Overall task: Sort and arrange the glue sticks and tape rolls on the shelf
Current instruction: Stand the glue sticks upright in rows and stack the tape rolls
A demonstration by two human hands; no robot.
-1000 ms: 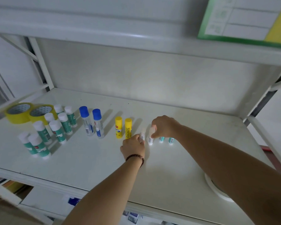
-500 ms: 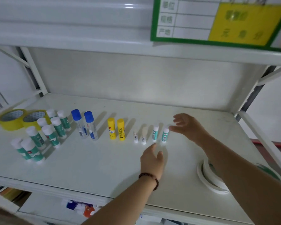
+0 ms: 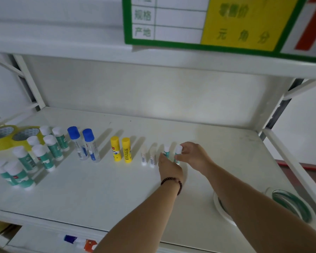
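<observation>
**Pinching the last small teal stick in the row**

Your right hand has its fingers curled round the white cap of the rightmost small teal glue stick, thumb low on the body, so the hold is a narrow pinch on that stick. It stands upright near the middle of the white shelf. Your left hand, with a dark bead bracelet at the wrist, reaches with straight fingers to the neighbouring small teal stick; the fingertips are at its lower body, but you cannot tell from this blurred view whether they actually touch it.

To the left of those two, the row runs on: two small white sticks, two yellow sticks, two taller blue-capped sticks, all upright in pairs. Farther left stands a cluster of larger teal sticks with white caps, and behind them, at the shelf's left edge, two yellow tape rolls lie flat, touching each other.

By your right forearm, near the shelf's front right corner, a white tape roll and a clear greenish roll lie flat. A green-bordered price card hangs from the shelf above.
</observation>
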